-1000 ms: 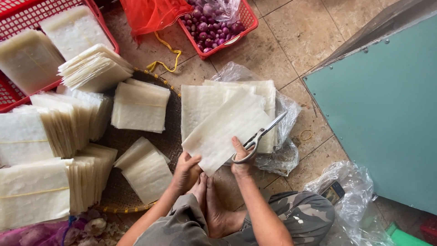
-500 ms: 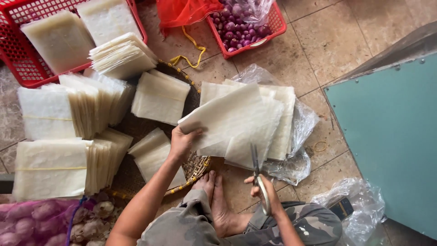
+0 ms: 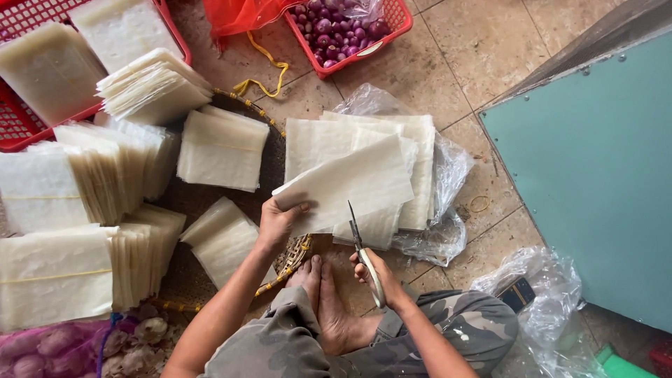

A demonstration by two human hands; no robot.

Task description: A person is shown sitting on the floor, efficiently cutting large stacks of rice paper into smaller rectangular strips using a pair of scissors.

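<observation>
Left hand [image 3: 278, 222] pinched the top wrapper sheet [image 3: 350, 185] at its near-left corner, fingers closed. Right hand [image 3: 374, 273] gripped scissors [image 3: 360, 248], blades nearly closed, tips just below the sheet. Sheet needed tension for a straight cut.

A home food workshop set out on a worn tiled floor [image 3: 455, 42] is being shown here. Pale square wrapper sheets are being kept in many stacks [image 3: 222, 148] on a woven bamboo tray [image 3: 294, 255], with more being held in a red plastic basket [image 3: 21, 126]. Small purple shallots are being stored in a second red basket [image 3: 350, 31], and loose clear plastic bags [image 3: 448, 168] are lying on the floor beside the seated worker's bare feet [image 3: 325, 301].
</observation>
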